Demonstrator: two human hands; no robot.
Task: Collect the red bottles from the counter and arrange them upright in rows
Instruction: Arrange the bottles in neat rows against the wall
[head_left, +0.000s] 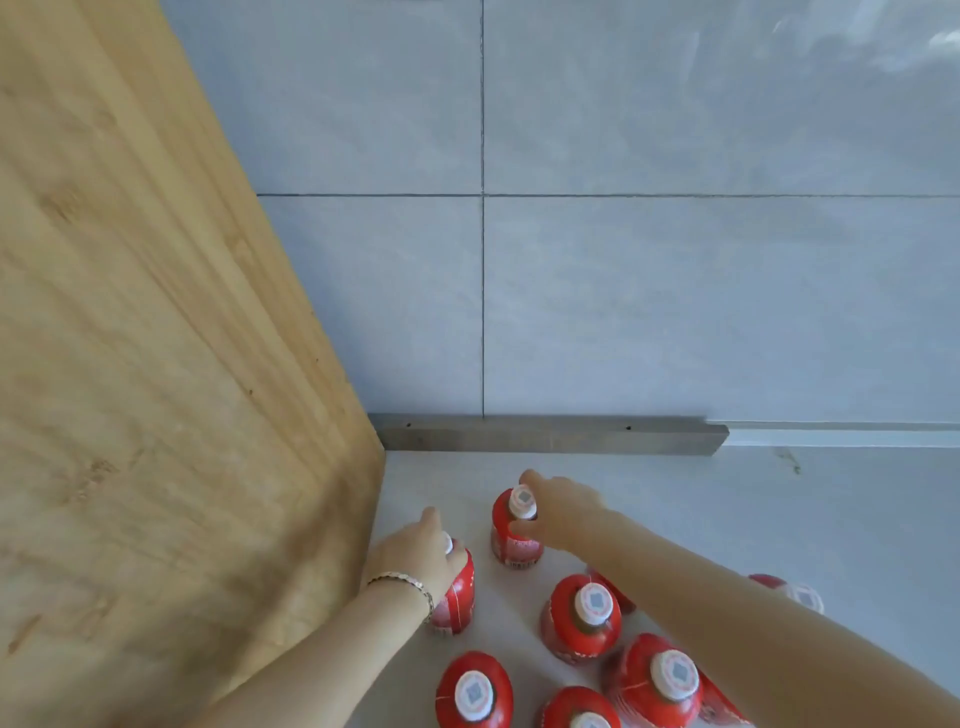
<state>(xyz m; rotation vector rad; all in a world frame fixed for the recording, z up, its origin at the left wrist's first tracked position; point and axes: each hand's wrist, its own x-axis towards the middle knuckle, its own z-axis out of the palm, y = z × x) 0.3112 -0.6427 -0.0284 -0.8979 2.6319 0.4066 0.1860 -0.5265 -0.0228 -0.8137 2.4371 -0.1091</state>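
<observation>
**K:** On the bench, where were the bottles?

**R:** Clustered at the near edge, in the corner by the wood panel. All red with white caps, and every one I could see clearly stood upright. Back pair: left bottle just beside the panel, right bottle beside it with a gap between them. Both well short of the grey strip at the foot of the tiled wall.

**K:** Hands?

**R:** Left hand was wrapped over the top of the left bottle, fingers closed on its shoulder, cap mostly hidden. Gold bracelet on that wrist. Right hand was clamped on the neck of the right bottle, thumb on the near side, fingers round the far side, cap showing.

**K:** Bottles on the bench or lifted?

**R:** Couldn't tell. Both bases looked down on the surface, but the frame was soft there.

**K:** The rest?

**R:** Next one in, a middle bottle, sat untouched just under the right forearm. Nearer the camera: a front-left bottle, a front-right bottle, and another cut off by the bottom edge between them. One far-right bottle was beyond the right arm, mostly hidden. More red showed behind that arm; couldn't count it.

**K:** Rows?

**R:** Loosely. Spacing was uneven and the lines weren't straight.
</observation>
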